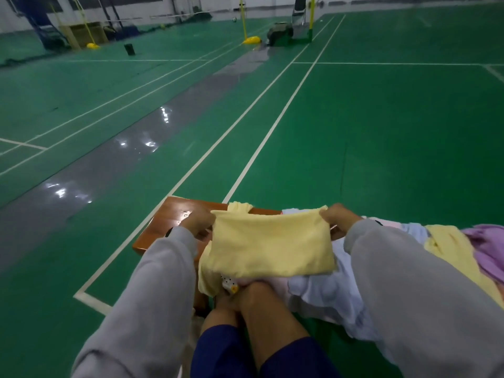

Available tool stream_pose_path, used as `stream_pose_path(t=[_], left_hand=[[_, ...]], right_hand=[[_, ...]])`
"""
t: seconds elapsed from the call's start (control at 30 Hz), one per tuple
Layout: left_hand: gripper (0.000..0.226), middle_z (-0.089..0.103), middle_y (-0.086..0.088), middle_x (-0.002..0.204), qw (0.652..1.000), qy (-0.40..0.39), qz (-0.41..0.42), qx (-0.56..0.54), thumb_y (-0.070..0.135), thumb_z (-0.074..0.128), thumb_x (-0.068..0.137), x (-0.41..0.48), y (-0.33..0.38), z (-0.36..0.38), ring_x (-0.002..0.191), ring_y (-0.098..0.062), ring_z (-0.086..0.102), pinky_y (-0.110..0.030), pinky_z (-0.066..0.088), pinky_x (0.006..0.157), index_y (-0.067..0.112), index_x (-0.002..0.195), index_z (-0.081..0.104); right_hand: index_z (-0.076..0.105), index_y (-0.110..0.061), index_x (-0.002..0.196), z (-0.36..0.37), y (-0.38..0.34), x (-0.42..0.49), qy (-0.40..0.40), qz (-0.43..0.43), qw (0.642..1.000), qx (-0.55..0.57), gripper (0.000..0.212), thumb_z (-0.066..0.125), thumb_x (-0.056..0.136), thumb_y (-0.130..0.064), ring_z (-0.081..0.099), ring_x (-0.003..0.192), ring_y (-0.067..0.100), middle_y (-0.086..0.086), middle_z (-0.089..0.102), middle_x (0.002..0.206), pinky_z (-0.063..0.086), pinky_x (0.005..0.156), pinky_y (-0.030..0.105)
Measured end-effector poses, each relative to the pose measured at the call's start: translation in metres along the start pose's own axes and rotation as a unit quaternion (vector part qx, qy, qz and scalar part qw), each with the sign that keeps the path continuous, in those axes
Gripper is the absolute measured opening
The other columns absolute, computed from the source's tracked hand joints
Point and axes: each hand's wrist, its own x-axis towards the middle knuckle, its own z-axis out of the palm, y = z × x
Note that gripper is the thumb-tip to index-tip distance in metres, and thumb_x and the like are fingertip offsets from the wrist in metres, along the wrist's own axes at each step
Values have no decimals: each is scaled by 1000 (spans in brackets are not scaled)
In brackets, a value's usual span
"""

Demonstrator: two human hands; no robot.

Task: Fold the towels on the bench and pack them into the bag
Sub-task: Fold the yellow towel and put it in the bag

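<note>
Reaching forward in grey sleeves, both arms hold a yellow towel (271, 244) stretched above the bench (174, 218). The left hand (200, 222) pinches its top left corner, the right hand (339, 216) its top right, fingers curled on the hem. More towels (450, 241) lie heaped toward the bench's right end.

The bench (174, 218) is showing bare wood only at its left end, leaving free passage there. The yellow towel (270, 246), stretched between the left hand (200, 221) and right hand (338, 218), is blocking the middle. A pile (330, 293) is covering the right part. Knees (259, 301) are crowding the near edge. Open floor (354, 132) is lying beyond.
</note>
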Motion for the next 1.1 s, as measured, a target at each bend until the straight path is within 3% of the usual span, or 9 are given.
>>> stream_pose_path(t=[0.07, 0.17, 0.33, 0.43, 0.6, 0.77, 0.93, 1.03, 1.1], left_hand=[[9, 71, -16, 97, 1000, -6, -8, 18, 7, 51, 99, 3, -6, 9, 67, -34, 73, -31, 52, 53, 4, 105, 56], [43, 65, -17, 123, 997, -42, -40, 55, 33, 60, 101, 13, -14, 19, 93, -36, 71, -37, 57, 65, 4, 132, 52], [81, 53, -18, 145, 987, -104, -106, 56, 42, 79, 87, 19, -20, 23, 117, -42, 60, -54, 55, 96, 7, 149, 40], [87, 53, -15, 146, 990, -96, -84, 60, 39, 83, 83, 22, -20, 25, 122, -40, 58, -51, 55, 97, 9, 151, 37], [75, 57, -14, 140, 996, -34, -37, 67, 29, 83, 85, 17, -14, 31, 119, -35, 60, -40, 56, 89, 6, 145, 43], [72, 57, -17, 139, 995, -39, -49, 74, 24, 82, 86, 15, -24, 27, 122, -37, 58, -40, 53, 98, 1, 144, 45], [79, 54, -23, 141, 984, -103, -137, 38, 29, 86, 82, 1, -33, 22, 117, -46, 60, -54, 57, 88, 1, 144, 46], [84, 55, -17, 144, 986, -100, -116, 61, 29, 91, 75, 0, -31, 25, 120, -43, 59, -52, 55, 96, 5, 143, 49], [84, 54, -17, 145, 986, -106, -110, 71, 28, 93, 73, 0, -28, 26, 123, -41, 58, -46, 59, 88, 4, 142, 51]], right_hand=[[63, 0, 102, 8, 10, 10, 9, 15, 1000, 16, 36, 51, 100, -33, 72, 84, 36, 17, 71, 95, 61, 83, 52], [58, -9, 105, 17, 20, 23, 41, 2, 998, -49, 42, 56, 94, -49, 59, 72, 23, 8, 60, 94, 54, 71, 35], [55, -9, 96, 26, 5, 3, 122, -7, 972, -201, 11, 55, 89, -18, 57, 108, 37, 13, 54, 108, 51, 85, 38], [48, -10, 77, 33, -5, 3, 136, -36, 974, -179, 12, 53, 88, -11, 57, 88, 31, 13, 58, 95, 46, 69, 33], [44, -11, 72, 57, -30, 0, 56, -88, 985, -134, 19, 49, 89, -4, 42, 60, 19, 6, 48, 74, 32, 54, 28], [68, 1, 96, 88, -57, -9, -49, -110, 987, -109, 21, 52, 91, -12, 64, 69, 27, 16, 73, 90, 57, 64, 36], [59, -3, 115, 125, -78, -22, -143, -95, 983, -63, 26, 57, 99, -23, 67, 74, 26, 13, 70, 98, 58, 65, 33], [56, -4, 116, 150, -83, -30, -176, -75, 980, -47, 31, 56, 100, -30, 70, 77, 26, 12, 69, 102, 61, 76, 38], [56, -7, 115, 164, -89, -34, -189, -75, 978, -51, 30, 57, 100, -33, 72, 81, 26, 11, 70, 101, 63, 79, 38]])
